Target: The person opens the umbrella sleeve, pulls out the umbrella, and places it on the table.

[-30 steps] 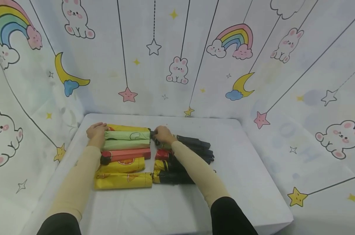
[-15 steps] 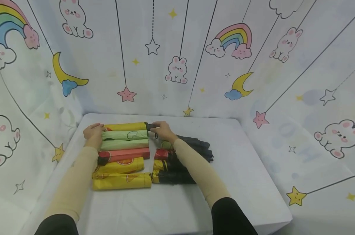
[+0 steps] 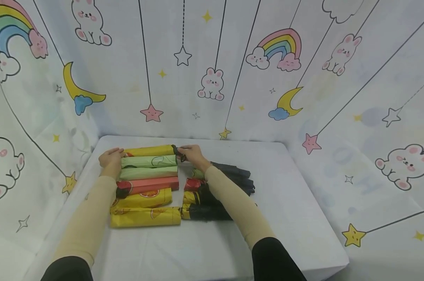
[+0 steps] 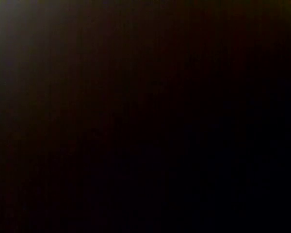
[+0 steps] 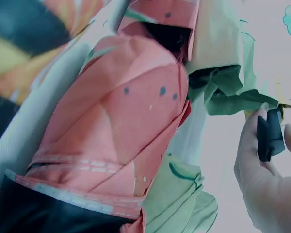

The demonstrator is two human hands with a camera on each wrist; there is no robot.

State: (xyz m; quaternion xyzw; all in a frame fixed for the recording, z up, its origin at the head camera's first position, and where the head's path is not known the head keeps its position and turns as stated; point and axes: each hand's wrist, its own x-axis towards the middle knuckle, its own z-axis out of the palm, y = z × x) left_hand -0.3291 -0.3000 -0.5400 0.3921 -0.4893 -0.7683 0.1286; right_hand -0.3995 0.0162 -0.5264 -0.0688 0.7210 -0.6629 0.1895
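A yellow folded umbrella (image 3: 150,150) lies at the back of the left-hand column, its left end at the fingers of my left hand (image 3: 110,160). My left hand appears to grip that end; its fingertips are small and partly hidden. At the other end, my right hand (image 3: 195,156) pinches the short black handle (image 5: 270,137) between thumb and fingers. Just in front lie two light green folded umbrellas (image 3: 149,161), then a red one (image 3: 152,185) and two more yellow ones (image 3: 146,217). The left wrist view is dark.
Right of the column lie several mostly black folded umbrellas (image 3: 212,212) with coloured ends, partly under my right forearm. In the right wrist view a red seed-patterned umbrella (image 5: 111,116) fills the middle. The white table (image 3: 285,218) is bounded by a printed cloth (image 3: 183,89).
My right hand has moved from beside the green umbrellas back to the far yellow one's black handle. Both hands shifted slightly left, and the yellow umbrella's right end has swung a little backward.
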